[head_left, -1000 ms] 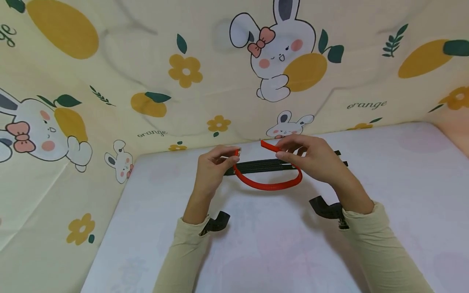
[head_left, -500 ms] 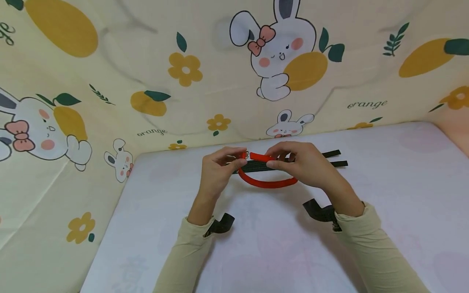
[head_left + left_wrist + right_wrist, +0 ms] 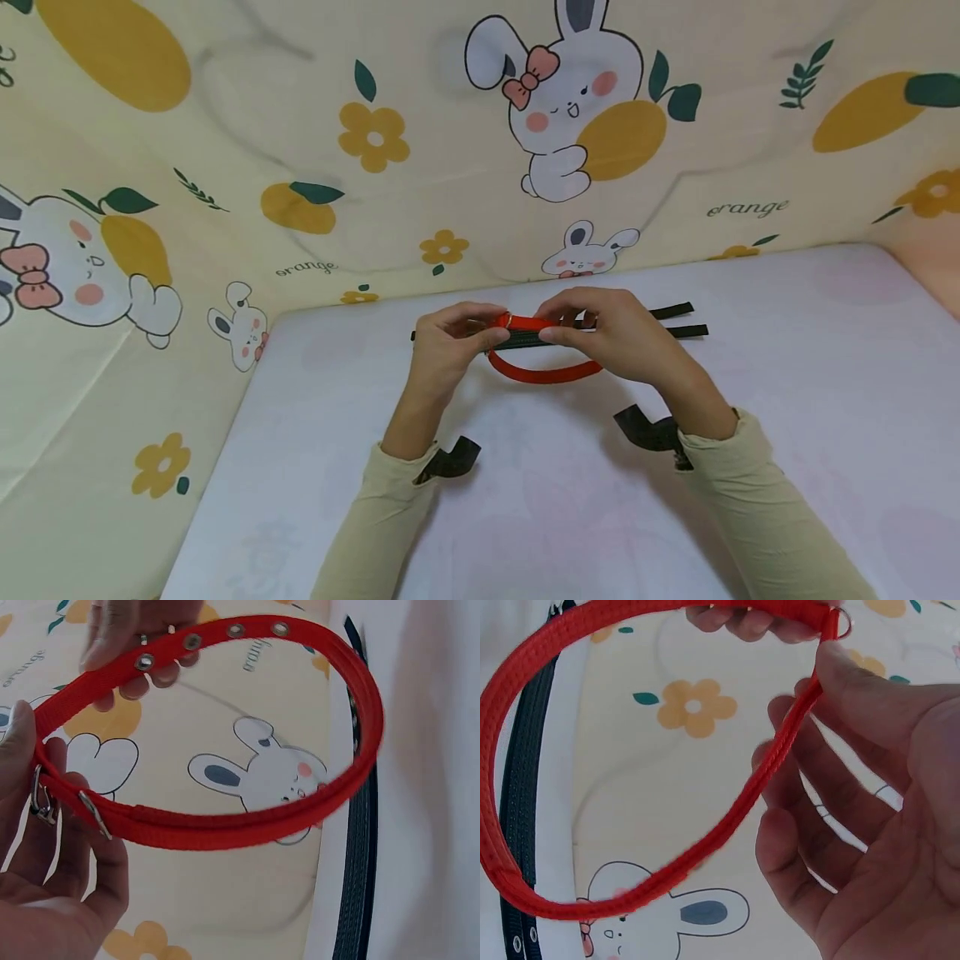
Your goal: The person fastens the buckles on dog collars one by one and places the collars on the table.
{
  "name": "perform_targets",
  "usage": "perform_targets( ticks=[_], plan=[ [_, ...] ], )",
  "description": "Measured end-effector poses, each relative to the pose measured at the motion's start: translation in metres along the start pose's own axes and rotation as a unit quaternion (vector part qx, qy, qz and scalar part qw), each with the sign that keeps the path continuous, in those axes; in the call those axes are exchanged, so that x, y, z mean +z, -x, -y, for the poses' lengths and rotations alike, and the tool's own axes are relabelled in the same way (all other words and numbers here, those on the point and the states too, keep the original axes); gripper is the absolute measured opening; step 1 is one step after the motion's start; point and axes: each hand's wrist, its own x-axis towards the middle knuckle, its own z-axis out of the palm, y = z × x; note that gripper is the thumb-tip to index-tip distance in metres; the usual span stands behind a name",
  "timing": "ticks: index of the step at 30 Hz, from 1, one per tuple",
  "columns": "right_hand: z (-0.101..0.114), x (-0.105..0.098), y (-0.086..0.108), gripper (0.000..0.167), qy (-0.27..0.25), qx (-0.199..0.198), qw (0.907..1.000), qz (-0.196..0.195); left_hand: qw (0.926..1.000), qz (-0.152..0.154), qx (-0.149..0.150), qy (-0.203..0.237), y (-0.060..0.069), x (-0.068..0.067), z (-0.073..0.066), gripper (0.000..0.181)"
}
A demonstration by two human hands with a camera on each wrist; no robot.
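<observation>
A red collar (image 3: 543, 377) is held above the table, bent round into a loop. My left hand (image 3: 444, 350) pinches its buckle end. In the left wrist view the metal buckle (image 3: 41, 796) and a metal keeper loop (image 3: 95, 815) sit by the left fingers. My right hand (image 3: 622, 337) pinches the strap's other end between thumb and fingers. Along that end runs a row of metal eyelets (image 3: 192, 641). The strap tip meets the buckle end at the left fingers; whether it passes through the buckle is hidden.
Black straps (image 3: 688, 332) with eyelets lie side by side on the white table (image 3: 540, 500), behind the red collar. A cream cloth (image 3: 450, 192) printed with rabbits and oranges hangs behind the table. A black band (image 3: 453, 458) is at the left cuff.
My right hand has moved left and brought the strap tip from apart to against the buckle end. My left hand has shifted slightly right. The loop has narrowed.
</observation>
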Motion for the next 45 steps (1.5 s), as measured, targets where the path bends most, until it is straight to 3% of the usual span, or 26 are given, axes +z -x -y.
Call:
perform_targets(
  ticks=[10, 15, 21, 33, 37, 41, 45],
  plan=[
    [0.001, 0.002, 0.001, 0.016, 0.001, -0.001, 1.0000, 0.001, 0.9997, 0.011, -0.021, 0.011, 0.000, -0.001, -0.001, 0.028],
    [0.002, 0.002, 0.001, 0.015, 0.016, -0.015, 0.9998, -0.003, 0.9997, 0.003, -0.023, -0.003, 0.001, -0.001, -0.002, 0.028],
    [0.001, 0.002, 0.002, 0.014, 0.019, -0.035, 0.9992, 0.008, 0.9993, 0.017, -0.033, -0.005, 0.002, -0.002, -0.003, 0.027],
    [0.005, 0.004, 0.002, 0.014, 0.008, -0.030, 0.9995, 0.007, 0.9985, 0.028, -0.038, -0.028, 0.002, 0.000, -0.002, 0.024],
    [0.004, 0.003, 0.001, 0.018, -0.001, -0.021, 0.9996, 0.021, 0.9984, 0.023, -0.043, -0.028, 0.003, -0.001, -0.004, 0.024],
    [0.000, 0.000, 0.001, 0.025, 0.007, -0.013, 0.9991, 0.039, 0.9985, -0.002, -0.047, -0.027, 0.003, -0.002, -0.009, 0.024],
    [-0.003, -0.006, 0.001, 0.022, 0.021, -0.003, 0.9994, 0.026, 0.9982, -0.017, -0.043, -0.037, 0.001, -0.005, -0.011, 0.025]
  ],
)
